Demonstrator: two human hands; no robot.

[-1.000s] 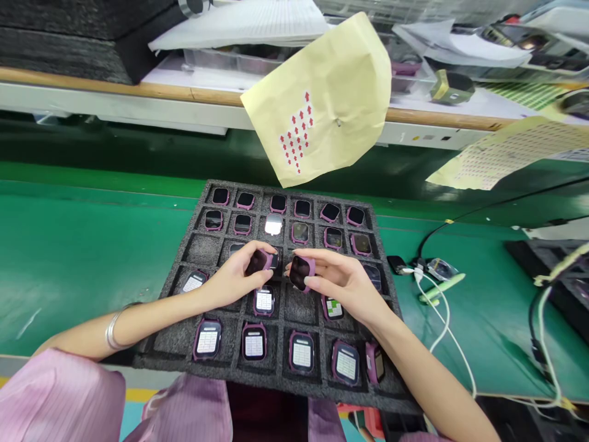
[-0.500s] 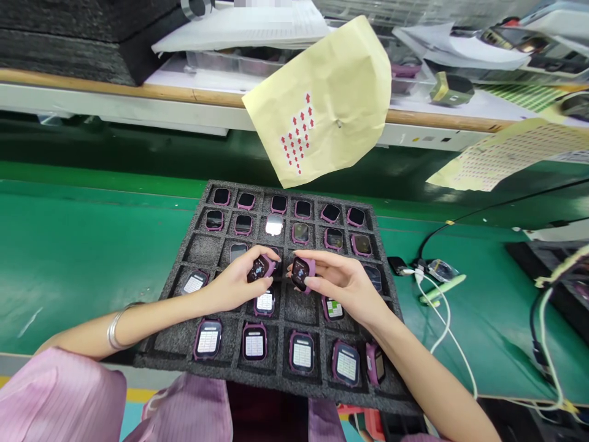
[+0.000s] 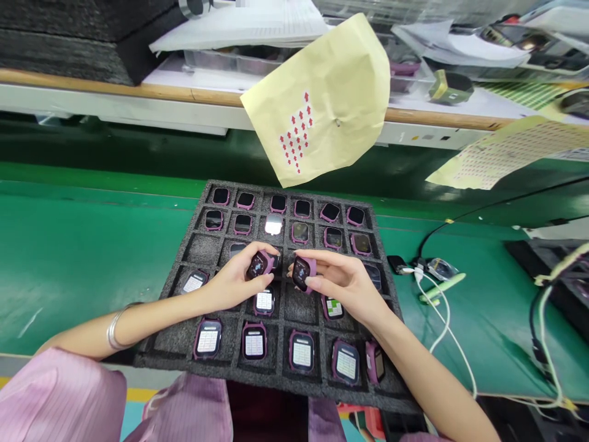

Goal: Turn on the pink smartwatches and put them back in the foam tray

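Note:
A purple smartwatch case with a lit dark screen (image 3: 259, 264) is pinched between the thumb and fingers of my left hand (image 3: 238, 274). My right hand (image 3: 343, 279) grips a second purple smartwatch (image 3: 302, 272), its screen also lit. Both are held a little above a black foam tray (image 3: 202, 250) with square compartments. Several more purple watches lie in the tray. Those at the back have dark screens, while the near row, such as this watch (image 3: 254, 342), shows white grids. One watch (image 3: 375, 362) at the near right corner stands on its side. My hands hide some middle compartments.
Yellow paper with red arrow stickers (image 3: 338, 123) hangs from the shelf edge (image 3: 202, 96) behind the tray. White cables (image 3: 446, 325), a small black device (image 3: 396, 265) and a light green tool (image 3: 444, 288) lie on the green bench to the right. Black foam blocks (image 3: 69, 43) sit upper left.
The watch in my left hand has turned slightly, so its purple side shows more. My right hand and its watch are almost where they were.

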